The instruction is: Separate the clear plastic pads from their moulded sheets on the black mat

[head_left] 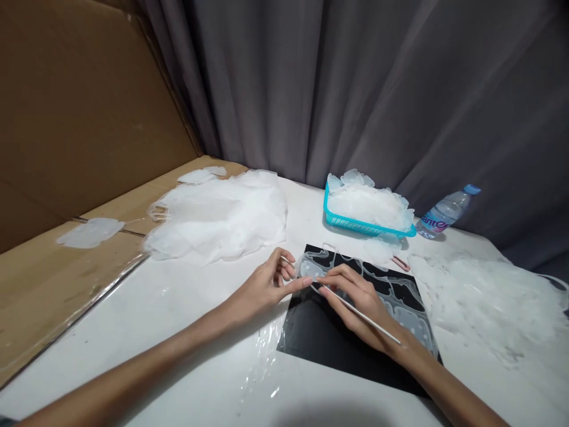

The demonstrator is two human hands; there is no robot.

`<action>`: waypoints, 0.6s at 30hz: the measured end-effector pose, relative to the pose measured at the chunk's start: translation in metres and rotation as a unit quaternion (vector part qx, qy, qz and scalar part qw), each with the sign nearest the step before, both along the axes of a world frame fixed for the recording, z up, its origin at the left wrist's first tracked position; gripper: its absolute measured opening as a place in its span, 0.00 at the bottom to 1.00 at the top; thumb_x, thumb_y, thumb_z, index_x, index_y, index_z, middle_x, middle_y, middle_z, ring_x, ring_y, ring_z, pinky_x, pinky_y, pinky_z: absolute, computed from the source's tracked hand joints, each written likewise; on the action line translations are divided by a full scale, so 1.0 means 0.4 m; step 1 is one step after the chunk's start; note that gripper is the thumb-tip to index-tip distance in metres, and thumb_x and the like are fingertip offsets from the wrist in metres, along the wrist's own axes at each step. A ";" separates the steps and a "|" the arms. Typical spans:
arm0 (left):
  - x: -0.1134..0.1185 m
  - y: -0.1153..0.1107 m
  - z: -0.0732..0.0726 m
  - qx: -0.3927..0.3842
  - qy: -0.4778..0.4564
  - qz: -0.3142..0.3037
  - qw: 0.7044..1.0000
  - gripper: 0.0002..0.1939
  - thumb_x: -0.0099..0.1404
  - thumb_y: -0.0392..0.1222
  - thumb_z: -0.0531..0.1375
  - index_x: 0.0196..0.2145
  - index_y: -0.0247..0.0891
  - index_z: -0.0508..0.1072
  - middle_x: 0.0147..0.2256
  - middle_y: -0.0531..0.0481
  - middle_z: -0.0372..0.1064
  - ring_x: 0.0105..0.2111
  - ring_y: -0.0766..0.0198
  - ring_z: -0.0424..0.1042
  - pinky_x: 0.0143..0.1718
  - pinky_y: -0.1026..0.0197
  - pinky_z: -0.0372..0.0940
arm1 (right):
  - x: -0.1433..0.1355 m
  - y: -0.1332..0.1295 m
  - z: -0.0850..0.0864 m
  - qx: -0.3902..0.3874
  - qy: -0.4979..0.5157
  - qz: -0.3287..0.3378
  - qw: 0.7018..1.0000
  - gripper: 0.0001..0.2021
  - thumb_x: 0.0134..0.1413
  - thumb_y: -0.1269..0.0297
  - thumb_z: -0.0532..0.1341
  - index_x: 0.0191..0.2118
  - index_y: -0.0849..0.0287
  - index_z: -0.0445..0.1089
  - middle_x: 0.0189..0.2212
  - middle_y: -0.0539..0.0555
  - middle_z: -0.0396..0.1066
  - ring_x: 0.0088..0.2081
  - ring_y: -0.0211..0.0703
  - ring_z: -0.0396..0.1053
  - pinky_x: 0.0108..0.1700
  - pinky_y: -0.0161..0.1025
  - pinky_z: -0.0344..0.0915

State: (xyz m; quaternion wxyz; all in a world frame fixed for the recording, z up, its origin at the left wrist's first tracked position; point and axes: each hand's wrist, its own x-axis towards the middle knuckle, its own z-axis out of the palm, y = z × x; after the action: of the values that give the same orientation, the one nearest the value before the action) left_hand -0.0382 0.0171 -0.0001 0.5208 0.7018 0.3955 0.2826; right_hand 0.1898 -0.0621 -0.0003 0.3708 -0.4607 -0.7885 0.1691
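A thin white stick (362,316) slants between the thumb and fingers of my right hand (358,296), its tip at a translucent plastic sheet with cut-out shapes (404,317). That sheet lies over the upper part of a flat black board (326,353). My left hand (281,276) is at the sheet's left end, thumb stretched across its edge and the other fingers curled. The fingers seem to pinch the sheet's edge, though the contact is partly hidden. My right hand covers the middle of the sheet.
Behind the board stands a turquoise basket (368,228) heaped with translucent pieces, near a water bottle (444,210). A pile of white sheets (222,216) lies at left, clear plastic scraps (498,302) at right. Cardboard (84,107) and a grey curtain (267,77) border the white table (178,362).
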 end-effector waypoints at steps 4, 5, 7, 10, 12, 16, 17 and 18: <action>0.008 0.006 0.003 -0.168 -0.100 -0.064 0.979 0.27 0.63 0.49 0.70 0.53 0.41 0.64 0.32 0.54 0.73 0.34 0.62 0.74 0.39 0.58 0.65 | -0.005 -0.006 -0.004 0.051 -0.031 0.019 0.998 0.12 0.71 0.69 0.57 0.56 0.56 0.70 0.44 0.57 0.71 0.45 0.44 0.73 0.47 0.41 0.72; 0.007 0.005 0.005 -0.191 -0.121 -0.078 0.971 0.28 0.62 0.47 0.72 0.53 0.41 0.64 0.33 0.53 0.74 0.35 0.62 0.75 0.40 0.58 0.65 | -0.007 -0.007 -0.002 0.053 -0.036 0.017 0.998 0.11 0.71 0.69 0.57 0.55 0.57 0.70 0.44 0.57 0.71 0.45 0.44 0.73 0.46 0.41 0.72; 0.006 0.002 0.006 -0.212 -0.146 -0.092 0.962 0.30 0.60 0.43 0.73 0.54 0.42 0.64 0.34 0.53 0.76 0.35 0.62 0.76 0.41 0.57 0.66 | -0.008 -0.009 0.002 0.050 -0.035 0.012 0.998 0.11 0.71 0.69 0.57 0.55 0.57 0.70 0.44 0.57 0.71 0.45 0.45 0.73 0.47 0.41 0.72; 0.004 -0.004 0.001 -0.225 -0.155 -0.098 0.957 0.28 0.60 0.42 0.74 0.52 0.41 0.65 0.32 0.54 0.75 0.33 0.63 0.76 0.39 0.57 0.67 | -0.006 -0.010 0.010 0.039 -0.037 0.013 0.998 0.10 0.72 0.69 0.57 0.54 0.57 0.69 0.45 0.58 0.71 0.46 0.45 0.73 0.46 0.42 0.73; 0.003 -0.006 -0.002 -0.227 -0.154 -0.106 0.956 0.27 0.61 0.41 0.73 0.52 0.42 0.65 0.31 0.55 0.74 0.32 0.63 0.76 0.37 0.59 0.66 | -0.003 -0.009 0.016 0.035 -0.044 0.016 0.998 0.10 0.72 0.69 0.56 0.54 0.57 0.69 0.45 0.58 0.71 0.46 0.45 0.74 0.46 0.42 0.73; -0.003 -0.006 -0.002 -0.213 -0.147 -0.122 0.958 0.25 0.63 0.41 0.72 0.51 0.43 0.65 0.31 0.56 0.73 0.33 0.64 0.75 0.37 0.61 0.64 | 0.004 -0.009 0.026 0.041 -0.059 0.018 0.997 0.10 0.72 0.68 0.56 0.54 0.58 0.69 0.45 0.58 0.71 0.46 0.45 0.74 0.45 0.42 0.73; -0.004 -0.006 -0.001 -0.212 -0.147 -0.125 0.958 0.24 0.63 0.41 0.72 0.51 0.43 0.64 0.32 0.56 0.73 0.34 0.64 0.74 0.37 0.61 0.64 | 0.005 -0.009 0.028 0.044 -0.062 0.018 0.997 0.10 0.72 0.68 0.56 0.54 0.58 0.69 0.45 0.58 0.71 0.45 0.45 0.74 0.45 0.41 0.73; -0.004 -0.006 0.001 -0.211 -0.147 -0.127 0.958 0.24 0.63 0.40 0.71 0.50 0.43 0.64 0.33 0.55 0.73 0.35 0.64 0.74 0.37 0.61 0.64 | 0.006 -0.009 0.029 0.047 -0.065 0.018 0.997 0.10 0.72 0.68 0.57 0.54 0.59 0.69 0.45 0.58 0.72 0.45 0.45 0.74 0.45 0.41 0.73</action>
State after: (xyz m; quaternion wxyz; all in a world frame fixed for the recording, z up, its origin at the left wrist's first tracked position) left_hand -0.0398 0.0147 0.0003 0.7410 0.5712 0.2726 0.2244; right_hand 0.1920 -0.0655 0.0115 0.3366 -0.4382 -0.8264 0.1079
